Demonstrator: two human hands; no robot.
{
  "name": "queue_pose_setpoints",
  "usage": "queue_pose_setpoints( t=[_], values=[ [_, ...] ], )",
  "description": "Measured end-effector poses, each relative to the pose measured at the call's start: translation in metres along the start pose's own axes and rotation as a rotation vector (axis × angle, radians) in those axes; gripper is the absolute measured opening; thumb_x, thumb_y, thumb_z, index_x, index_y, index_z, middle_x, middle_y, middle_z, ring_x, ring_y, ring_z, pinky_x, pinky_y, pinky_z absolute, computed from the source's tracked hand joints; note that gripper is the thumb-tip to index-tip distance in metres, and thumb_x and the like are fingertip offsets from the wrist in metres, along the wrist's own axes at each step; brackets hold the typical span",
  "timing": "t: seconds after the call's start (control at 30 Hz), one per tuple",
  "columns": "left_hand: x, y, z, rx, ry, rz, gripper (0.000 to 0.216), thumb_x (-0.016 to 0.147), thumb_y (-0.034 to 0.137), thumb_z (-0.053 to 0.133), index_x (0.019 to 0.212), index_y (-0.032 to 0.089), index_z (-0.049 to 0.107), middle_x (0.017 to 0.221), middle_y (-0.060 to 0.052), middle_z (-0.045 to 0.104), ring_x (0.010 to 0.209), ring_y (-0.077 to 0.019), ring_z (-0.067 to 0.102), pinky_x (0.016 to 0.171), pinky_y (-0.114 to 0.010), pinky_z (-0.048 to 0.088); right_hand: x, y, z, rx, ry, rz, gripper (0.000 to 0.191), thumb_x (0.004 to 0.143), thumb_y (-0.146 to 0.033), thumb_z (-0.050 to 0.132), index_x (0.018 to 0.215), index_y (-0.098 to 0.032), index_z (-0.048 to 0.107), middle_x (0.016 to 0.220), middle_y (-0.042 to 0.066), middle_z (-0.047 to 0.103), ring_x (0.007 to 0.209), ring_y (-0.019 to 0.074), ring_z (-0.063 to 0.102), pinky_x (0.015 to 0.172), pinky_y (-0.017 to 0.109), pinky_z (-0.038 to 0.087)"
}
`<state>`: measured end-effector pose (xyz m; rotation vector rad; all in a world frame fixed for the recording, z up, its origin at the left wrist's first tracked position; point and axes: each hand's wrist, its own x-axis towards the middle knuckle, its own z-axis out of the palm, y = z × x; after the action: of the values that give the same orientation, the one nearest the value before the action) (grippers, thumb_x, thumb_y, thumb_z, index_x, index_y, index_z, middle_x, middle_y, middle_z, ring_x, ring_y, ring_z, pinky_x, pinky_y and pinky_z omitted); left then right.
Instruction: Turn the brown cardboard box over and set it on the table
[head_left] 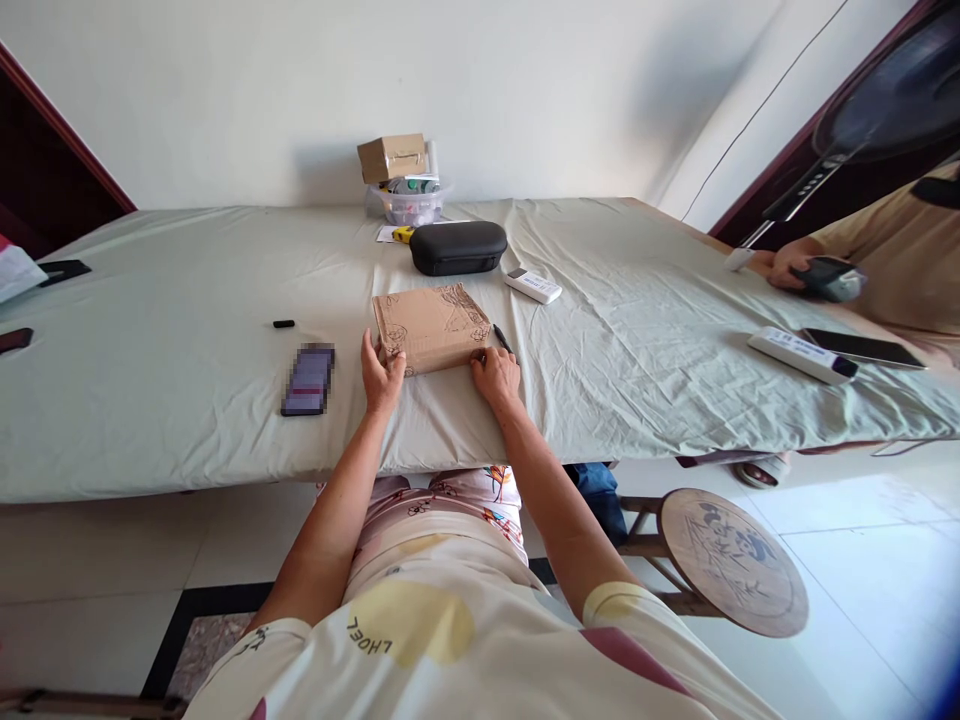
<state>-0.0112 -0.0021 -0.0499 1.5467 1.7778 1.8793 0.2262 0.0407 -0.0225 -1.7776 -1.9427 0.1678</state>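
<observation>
phone [308, 379] pixelated blur | co-worker [892, 250] cut by right edge | bowl [411, 205] contents unreadable
</observation>
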Motion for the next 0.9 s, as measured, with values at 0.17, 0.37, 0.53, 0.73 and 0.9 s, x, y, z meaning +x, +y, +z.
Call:
queue_pose_setpoints(
  t=[0.17,0.37,0.53,0.73,0.9],
  values=[
    [0.001,-0.006,-0.002,0.011,-0.072,-0.146,0.054,0.095,0.053,0.063,0.133,0.015,0.063,0.125,-0.02,0.076,0.117,-0.0311,0.074,0.1,-0.043,0.059,0.001,0.001,0.005,0.096,0.03,-0.011,0.021,0.097,-0.029,0.054,0.108,-0.017,0.067,0.117,0.018,0.075,0.108,0.031,0.067,0.096,0.046,0.052],
    [-0.001,0.001,-0.003,0.025,-0.066,-0.011,0.068,0.095,0.058,0.064,0.147,0.016,0.052,0.139,-0.02,0.068,0.125,-0.0291,0.069,0.104,-0.042,0.057,0.005,0.004,0.011,0.347,0.239,-0.07,0.023,0.099,-0.038,0.051,0.108,-0.021,0.063,0.105,0.012,0.074,0.1,0.0259,0.068,0.094,0.044,0.055],
    [-0.003,0.009,-0.003,0.049,0.007,0.132,0.084,0.091,0.062,0.069,0.154,0.015,0.043,0.152,-0.024,0.056,0.143,-0.0334,0.055,0.12,-0.046,0.044,-0.001,-0.003,0.005,0.496,0.432,-0.186,0.036,0.102,-0.05,0.049,0.121,-0.021,0.061,0.111,0.013,0.068,0.11,0.0281,0.064,0.099,0.047,0.053],
    [-0.005,0.018,-0.011,0.09,0.132,0.18,0.07,0.1,0.069,0.047,0.144,0.015,0.054,0.128,-0.019,0.065,0.117,-0.0277,0.066,0.096,-0.038,0.055,-0.01,-0.006,-0.002,0.554,0.543,-0.236,0.052,0.104,-0.055,0.043,0.139,-0.019,0.056,0.115,0.014,0.065,0.102,0.0261,0.063,0.092,0.044,0.055],
    [-0.004,0.022,-0.012,0.11,0.171,0.195,0.066,0.103,0.069,0.04,0.132,0.014,0.063,0.114,-0.017,0.068,0.1,-0.0241,0.067,0.087,-0.035,0.055,-0.009,-0.007,-0.002,0.548,0.514,-0.204,0.049,0.106,-0.049,0.039,0.143,-0.021,0.056,0.113,0.012,0.065,0.097,0.0228,0.063,0.084,0.038,0.057]
  ],
)
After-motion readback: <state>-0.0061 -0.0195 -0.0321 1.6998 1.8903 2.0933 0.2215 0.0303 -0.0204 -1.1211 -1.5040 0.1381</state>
